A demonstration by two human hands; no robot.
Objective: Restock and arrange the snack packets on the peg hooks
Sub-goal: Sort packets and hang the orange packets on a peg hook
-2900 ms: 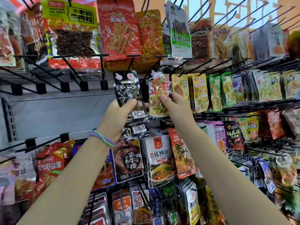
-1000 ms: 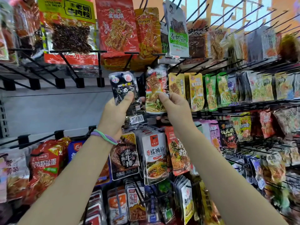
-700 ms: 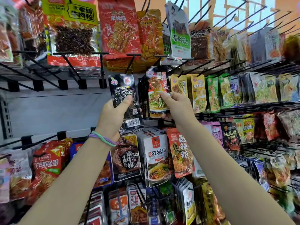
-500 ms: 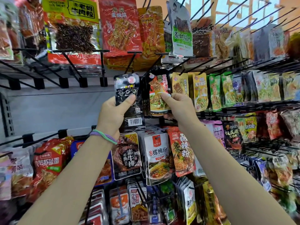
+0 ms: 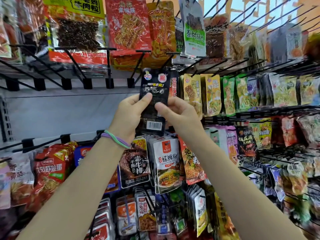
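A grey back panel carries rows of black peg hooks, and packets crowd nearly every row, with a bare stretch of panel at mid-left. Both arms reach up in front of it. The left hand (two thin bands circle its wrist) pinches a black snack packet with its thumb across the front; the right hand grips the same packet from the other side. The packet stands upright in the middle row, just left of the red packet and yellow packets hanging there, above a white noodle packet.
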